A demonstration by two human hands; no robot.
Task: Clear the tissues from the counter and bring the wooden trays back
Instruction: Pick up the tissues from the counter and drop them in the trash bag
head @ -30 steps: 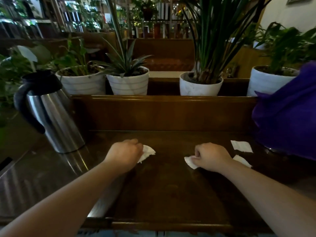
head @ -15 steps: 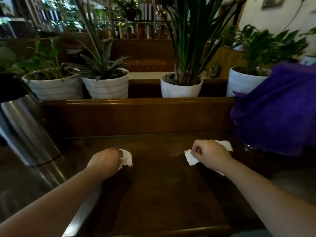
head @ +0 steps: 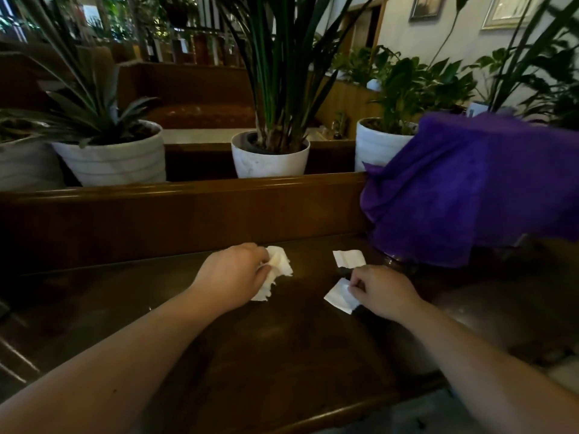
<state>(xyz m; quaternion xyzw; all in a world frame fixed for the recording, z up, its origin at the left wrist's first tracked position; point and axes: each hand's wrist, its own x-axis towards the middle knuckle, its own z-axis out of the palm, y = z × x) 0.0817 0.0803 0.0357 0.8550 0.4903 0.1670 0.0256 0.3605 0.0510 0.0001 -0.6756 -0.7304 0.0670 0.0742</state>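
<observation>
On the dark wood surface (head: pixel 282 346): both hands are down among scraps of white tissue, below a raised ledge of potted plants.
Left hand (head: pixel 233 274): closed around a crumpled wad (head: pixel 277 267); part of it sticks out past the fingers.
Right hand (head: pixel 383 291): fingertips pinched on the edge of a flat tissue (head: pixel 340 296), which lies mostly on the wood.
Loose tissue (head: pixel 348 257): a flat piece, untouched, just beyond the right hand and near the purple cloth (head: pixel 470 189).
Just changed: a second ago the right hand covered a piece nearer the middle, with two more lying to its right; now it has worked toward the cloth and only one piece lies free. The steel jug seen at the left then is out of view, as the head has turned right.
Meaning for the task: tissue clearing looks well along, probably one piece left after this pinch. Nothing has been binned yet.
Wooden trays: none in view; that part is not begun.
Writing: no brand or label is legible. Framed pictures (head: pixel 501 10) on the far wall are too blurred to read.
</observation>
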